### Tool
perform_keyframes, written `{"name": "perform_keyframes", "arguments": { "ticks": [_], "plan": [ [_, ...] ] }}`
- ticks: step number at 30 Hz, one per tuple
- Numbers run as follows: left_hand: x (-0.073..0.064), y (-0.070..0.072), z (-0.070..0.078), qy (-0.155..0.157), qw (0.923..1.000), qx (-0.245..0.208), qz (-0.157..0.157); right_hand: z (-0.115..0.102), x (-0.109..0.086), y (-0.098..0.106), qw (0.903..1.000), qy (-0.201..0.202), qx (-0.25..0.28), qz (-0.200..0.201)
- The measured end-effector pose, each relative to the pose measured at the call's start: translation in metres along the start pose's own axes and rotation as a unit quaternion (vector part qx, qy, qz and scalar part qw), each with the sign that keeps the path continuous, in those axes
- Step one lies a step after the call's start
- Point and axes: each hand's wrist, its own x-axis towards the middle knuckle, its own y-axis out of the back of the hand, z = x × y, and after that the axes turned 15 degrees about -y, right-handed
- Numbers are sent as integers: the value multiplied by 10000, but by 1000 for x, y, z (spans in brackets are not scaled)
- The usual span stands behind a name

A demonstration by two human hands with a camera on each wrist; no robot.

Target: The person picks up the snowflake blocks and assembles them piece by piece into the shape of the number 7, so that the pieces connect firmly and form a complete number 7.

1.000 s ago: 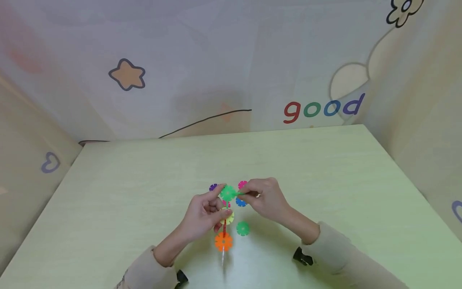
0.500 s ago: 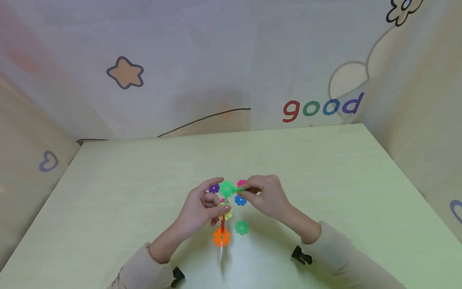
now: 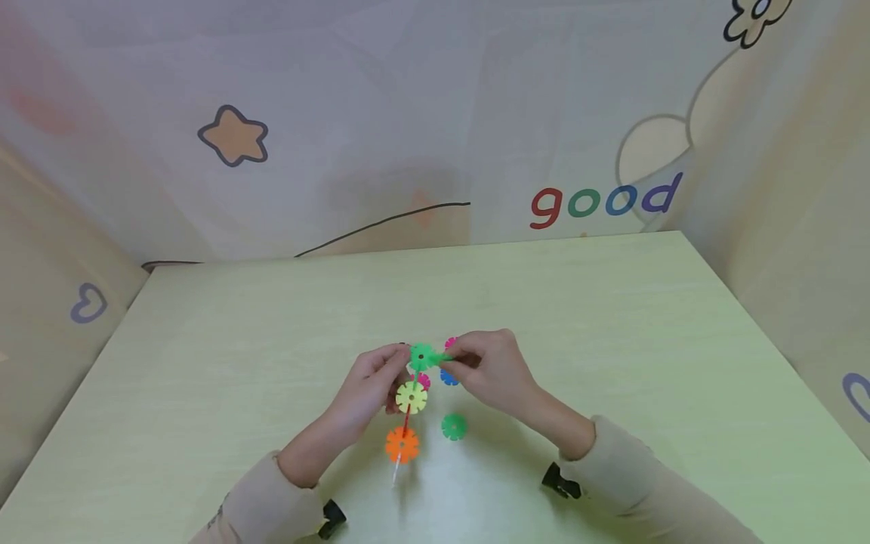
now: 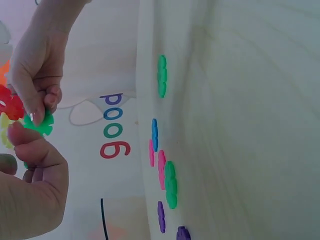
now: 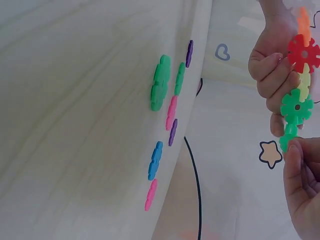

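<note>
A chain of notched plastic snowflake discs hangs between the hands, its discs set face-on and edge-on by turns. In the head view it runs down from a green disc (image 3: 422, 357) through a yellow disc (image 3: 411, 397) and a red edge-on disc (image 5: 304, 53) to an orange disc (image 3: 402, 445), with a pale disc below. The left hand (image 3: 363, 385) pinches the chain at the green disc's left edge. The right hand (image 3: 496, 370) pinches another green disc (image 4: 42, 124), edge-on and meeting the first one's right side.
Loose discs lie on the pale table (image 3: 272, 325): a green disc (image 3: 454, 427), a blue disc (image 3: 449, 377), a pink disc (image 5: 151, 195) and a purple disc (image 5: 189, 53) among several. Most lie beneath or behind the hands. A printed cloth backdrop (image 3: 381, 113) stands behind the table.
The left thumb has left the yellow disc, and the left fingers now pinch up at the green disc. The chain's lower end has swung left. The right hand keeps its pinch.
</note>
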Motion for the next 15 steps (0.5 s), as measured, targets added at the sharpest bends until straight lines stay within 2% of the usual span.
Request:
{"name": "perform_keyframes", "arguments": {
  "ticks": [5,15],
  "plan": [
    [1,-2,-1,35,9997,234,47,-2,0,-2,9998,146,148,-31],
    [-2,-3,5,-303,9994,-41,171,0,0,-4,9971,715,271,-12]
  ]
}}
